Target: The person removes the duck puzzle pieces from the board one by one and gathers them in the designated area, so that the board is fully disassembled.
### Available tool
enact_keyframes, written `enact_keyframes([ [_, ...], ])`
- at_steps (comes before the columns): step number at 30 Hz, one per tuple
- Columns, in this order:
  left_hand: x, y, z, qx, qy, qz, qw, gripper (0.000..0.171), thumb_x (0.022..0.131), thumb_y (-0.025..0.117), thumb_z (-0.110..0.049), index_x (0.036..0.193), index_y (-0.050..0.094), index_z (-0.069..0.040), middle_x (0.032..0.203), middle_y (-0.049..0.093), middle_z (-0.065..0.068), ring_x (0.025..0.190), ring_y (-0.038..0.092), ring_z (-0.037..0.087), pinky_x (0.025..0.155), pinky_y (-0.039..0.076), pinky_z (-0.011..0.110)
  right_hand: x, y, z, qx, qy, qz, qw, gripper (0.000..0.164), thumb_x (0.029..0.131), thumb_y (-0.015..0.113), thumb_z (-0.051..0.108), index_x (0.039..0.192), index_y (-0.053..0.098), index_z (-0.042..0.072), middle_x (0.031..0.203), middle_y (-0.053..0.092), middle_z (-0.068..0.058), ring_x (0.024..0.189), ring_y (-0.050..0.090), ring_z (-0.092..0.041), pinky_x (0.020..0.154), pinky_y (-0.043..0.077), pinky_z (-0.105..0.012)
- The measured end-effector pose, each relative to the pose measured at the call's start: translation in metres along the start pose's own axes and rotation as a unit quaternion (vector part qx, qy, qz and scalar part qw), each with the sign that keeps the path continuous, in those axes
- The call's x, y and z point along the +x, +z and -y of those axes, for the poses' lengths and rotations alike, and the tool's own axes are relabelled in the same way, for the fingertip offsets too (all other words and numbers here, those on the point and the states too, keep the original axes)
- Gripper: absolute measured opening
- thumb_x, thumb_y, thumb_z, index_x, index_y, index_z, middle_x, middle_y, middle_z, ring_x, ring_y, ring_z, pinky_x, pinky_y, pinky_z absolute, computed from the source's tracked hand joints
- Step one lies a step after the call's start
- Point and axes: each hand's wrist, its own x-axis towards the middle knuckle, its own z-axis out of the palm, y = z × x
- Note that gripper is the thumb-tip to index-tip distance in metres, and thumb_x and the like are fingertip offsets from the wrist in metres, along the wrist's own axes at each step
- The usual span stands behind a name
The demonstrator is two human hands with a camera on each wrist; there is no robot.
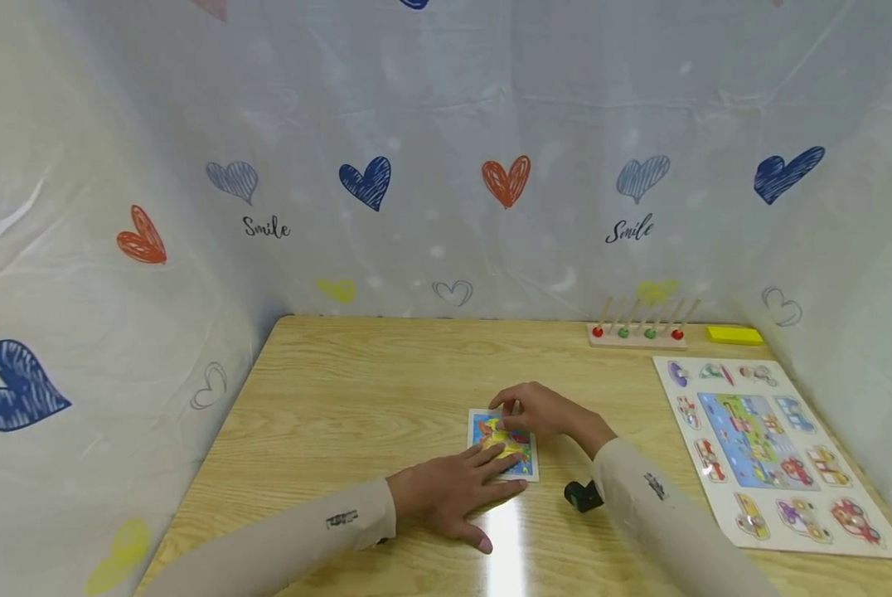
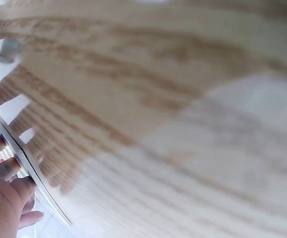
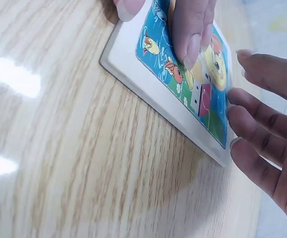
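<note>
A small square picture puzzle with a white border lies flat on the wooden table. Spread across its front part is my left hand, its fingers nearly straight over the picture. In the right wrist view, the left fingers rest on the printed surface, which shows a yellow figure and small fish. My right hand is at the puzzle's far right side, fingers loosely bent. Its fingertips lie right at the edge, thumb apart from them. The left wrist view shows the puzzle edge-on, with left fingers beside it.
At the right lies a large white vehicle puzzle board. Behind it are a yellow block and a pegged wooden stand with red and green beads. A black device sits by the right sleeve. Heart-printed curtains enclose the table.
</note>
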Motion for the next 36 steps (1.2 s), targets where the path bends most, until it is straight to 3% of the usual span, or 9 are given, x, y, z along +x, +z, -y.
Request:
enact_keyframes([
  [17,-0.001,0.004,0.002,-0.006,0.001,-0.007,1.0,0.086,0.097,0.033,-0.073,0.163,0.007,-0.026,0.17,0.003,0.008,0.157,0.006,0.033,0.126,0.017,0.045,0.015,0.005,0.0,-0.016,-0.018,0.041,0.999,0.029,0.096,0.067,0.01,0.125,0.069,0.008,0.099,0.065,-0.002,0.085,0.058,-0.011,0.076,0.051,-0.028],
  [24,-0.001,0.001,0.001,0.005,0.003,-0.004,1.0,0.086,0.097,0.032,-0.074,0.163,0.007,-0.025,0.17,0.005,0.009,0.157,0.007,0.032,0.126,0.017,0.045,0.018,0.008,0.001,-0.04,-0.001,0.056,0.998,0.035,0.096,0.064,0.01,0.131,0.067,0.012,0.1,0.062,0.002,0.086,0.056,-0.01,0.079,0.051,-0.03],
  [36,0.001,0.001,0.001,0.008,-0.001,0.004,1.0,0.087,0.095,0.03,-0.077,0.163,0.005,-0.027,0.17,0.003,0.007,0.157,0.005,0.031,0.126,0.017,0.043,0.018,0.008,0.004,-0.059,-0.006,0.06,0.996,0.038,0.095,0.064,0.009,0.133,0.067,0.013,0.102,0.062,0.0,0.082,0.055,-0.01,0.076,0.051,-0.028],
])
